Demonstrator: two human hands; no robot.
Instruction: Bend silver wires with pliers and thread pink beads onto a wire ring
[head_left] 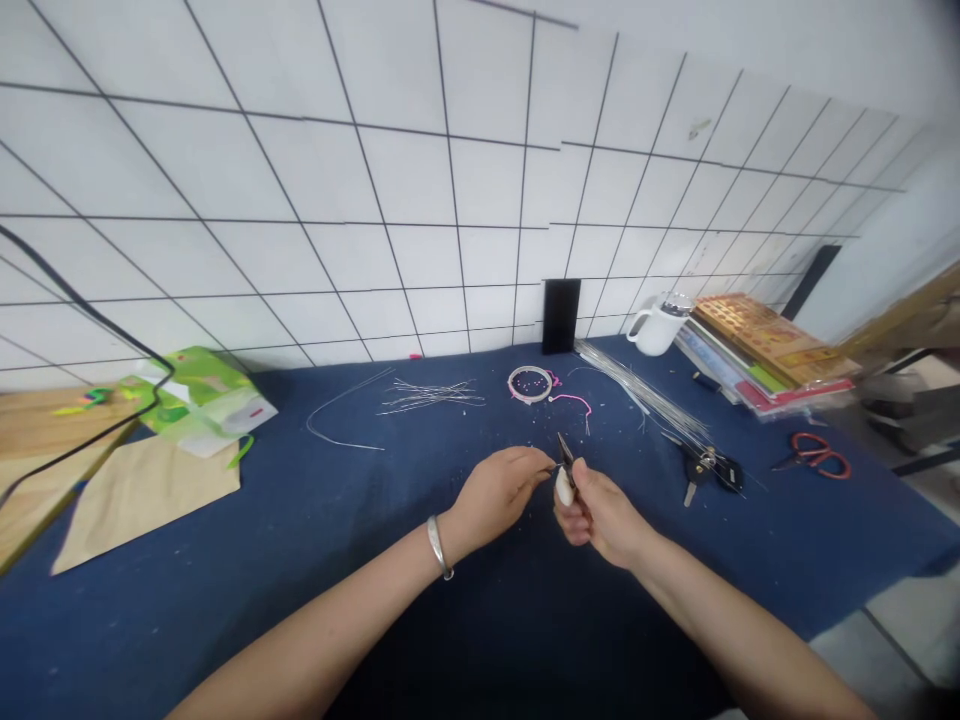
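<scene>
My right hand [596, 512] is wrapped round small pliers [566, 472] with pale handles, their dark jaws pointing up and away. Close beside it, my left hand [501, 498] has its fingers pinched together near the pliers; what they hold is too small to make out. A silver bangle [437, 547] circles the left wrist. Beyond the hands, a round ring [530, 371] holds small pink beads, with a pink strand [577, 400] beside it on the dark blue cloth [300, 560].
Thin wires [431, 396] lie behind my left hand, and a longer wire bundle [645, 392] at right. Keys [701, 465], red scissors [821, 456], a white mug [658, 328] and stacked books [772, 345] are further right. A green bag [199, 385] sits left.
</scene>
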